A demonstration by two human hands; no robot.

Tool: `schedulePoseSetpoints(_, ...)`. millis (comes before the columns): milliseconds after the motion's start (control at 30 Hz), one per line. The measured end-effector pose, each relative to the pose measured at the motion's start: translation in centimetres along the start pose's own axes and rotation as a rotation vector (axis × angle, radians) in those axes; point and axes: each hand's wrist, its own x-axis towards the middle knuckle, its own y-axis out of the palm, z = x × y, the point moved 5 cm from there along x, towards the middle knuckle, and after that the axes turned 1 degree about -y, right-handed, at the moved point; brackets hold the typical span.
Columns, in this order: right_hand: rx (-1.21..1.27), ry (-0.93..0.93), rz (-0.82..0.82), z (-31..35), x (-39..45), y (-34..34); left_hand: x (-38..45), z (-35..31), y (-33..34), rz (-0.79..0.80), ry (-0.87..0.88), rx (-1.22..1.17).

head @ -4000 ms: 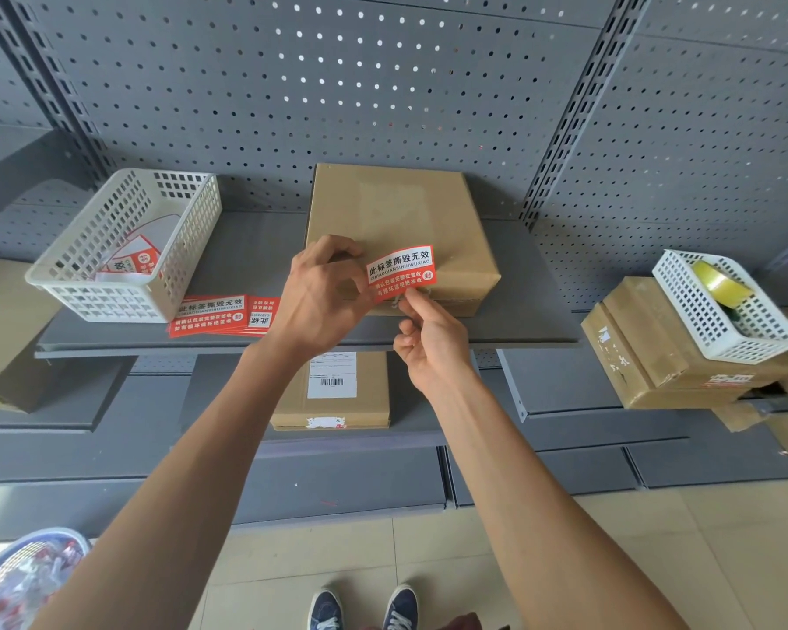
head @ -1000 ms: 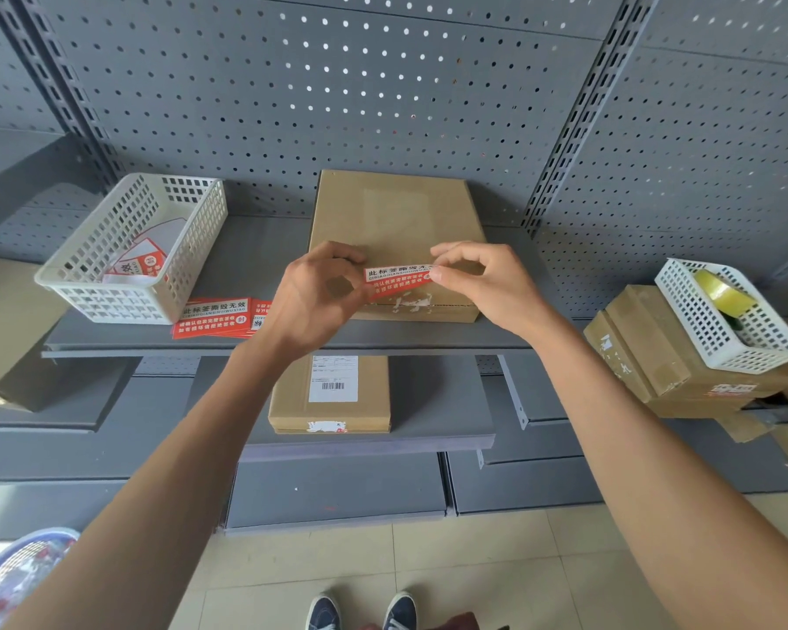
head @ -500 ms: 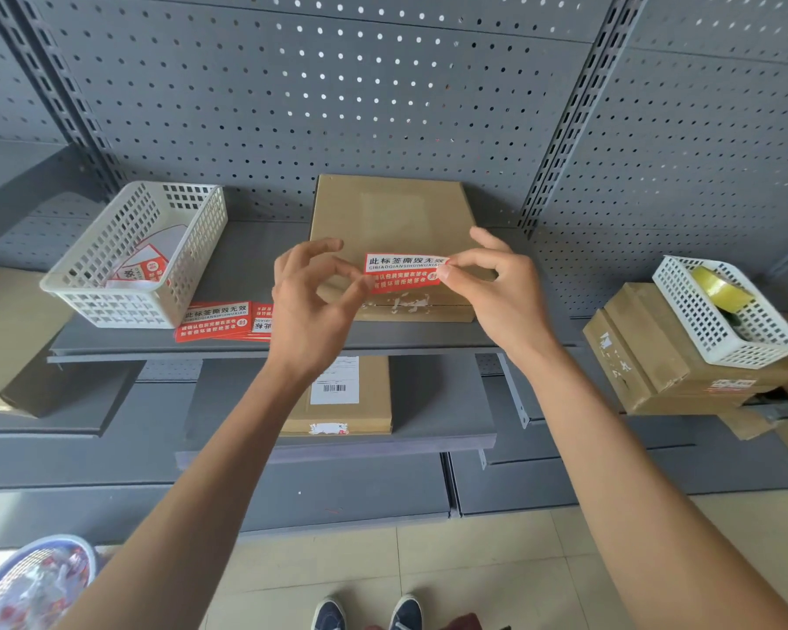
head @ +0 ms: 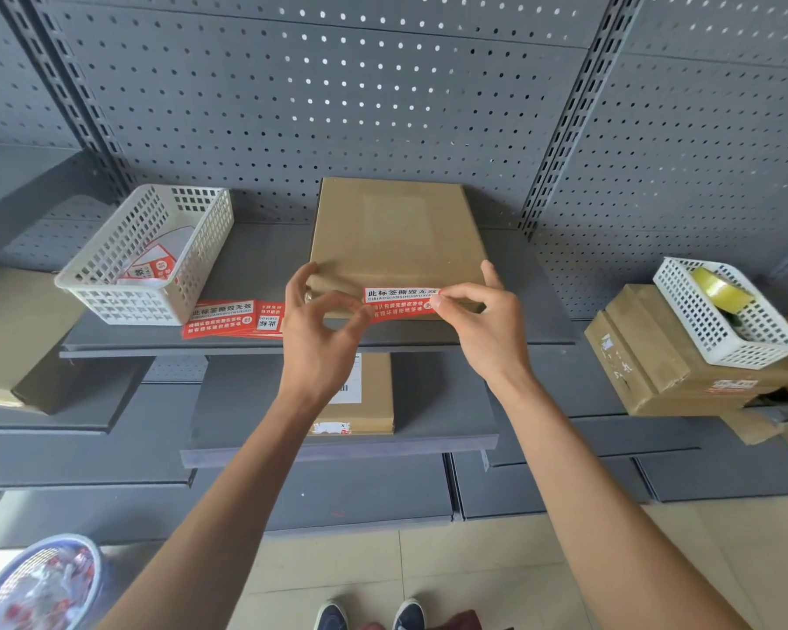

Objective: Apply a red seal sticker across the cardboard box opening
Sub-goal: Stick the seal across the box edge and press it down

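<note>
A flat cardboard box (head: pixel 392 234) lies on the grey shelf (head: pixel 255 266), its front edge toward me. The red seal sticker (head: pixel 399 302) with white lettering sits across that front edge. My left hand (head: pixel 324 329) pinches the sticker's left end between thumb and forefinger. My right hand (head: pixel 483 320) pinches the right end, its other fingers resting on the box top. The lower half of the sticker folds down over the box's front face.
A white basket (head: pixel 155 256) with more stickers stands at the shelf's left, and loose red sticker sheets (head: pixel 233 318) lie beside it. Another box (head: pixel 369 393) sits on the lower shelf. At right, boxes (head: pixel 665 370) carry a basket (head: pixel 724 316) holding a tape roll (head: pixel 719 291).
Both hands brought the sticker down from just above the box onto its front edge. The left hand's fingers spread wider while thumb and forefinger stay on the sticker end.
</note>
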Motion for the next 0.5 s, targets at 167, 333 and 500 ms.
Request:
schedulePoseSetpoints(167,-0.013,-0.014,-0.005,-0.9,0.2,0.3,0.1,0.1,0.0,0.005,0.010,0.015)
schedulePoseSetpoints(333,-0.008,-0.015,-0.009,-0.5,0.3,-0.2,0.1,-0.4,0.2,0.013,-0.002,-0.012)
schedulePoseSetpoints(500,-0.033,-0.011,0.013,0.7,0.7,-0.5,0.4,-1.5,-0.2,-0.009,0.015,-0.077)
